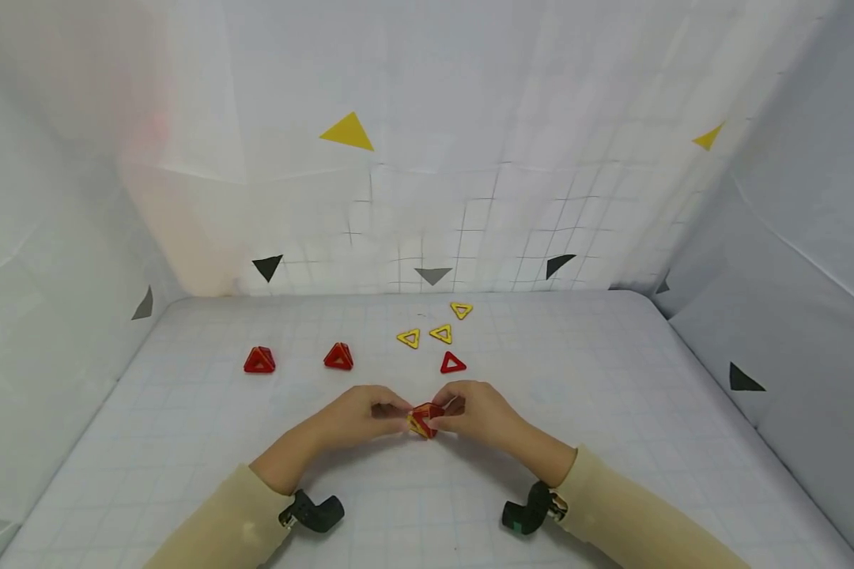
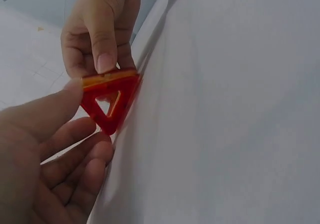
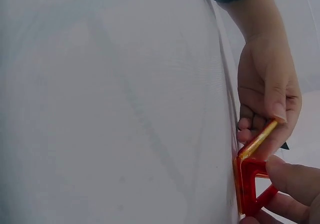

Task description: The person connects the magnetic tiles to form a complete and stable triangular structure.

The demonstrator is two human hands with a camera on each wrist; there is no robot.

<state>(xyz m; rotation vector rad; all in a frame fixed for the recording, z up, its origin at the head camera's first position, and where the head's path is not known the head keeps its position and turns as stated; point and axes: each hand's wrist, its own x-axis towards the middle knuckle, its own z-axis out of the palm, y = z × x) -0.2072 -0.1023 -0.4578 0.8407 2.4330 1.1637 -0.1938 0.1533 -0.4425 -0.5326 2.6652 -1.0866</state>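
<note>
Both hands hold a small joined piece of red and yellow triangular magnetic tiles above the table. My left hand pinches its left, yellow-looking side between thumb and fingers. On the right side, my right hand grips a red face with thumb and fingertips. The left wrist view shows a red triangular tile with an orange-yellow tile edge along its top. In the right wrist view a yellow tile stands at an angle to the red tile. Fingers hide part of the piece.
Beyond the hands lie three yellow triangle tiles, one being the nearest left yellow tile, and a single red triangle tile. Two red pyramids, a left pyramid and a right pyramid, stand on the white table. White sheets surround it.
</note>
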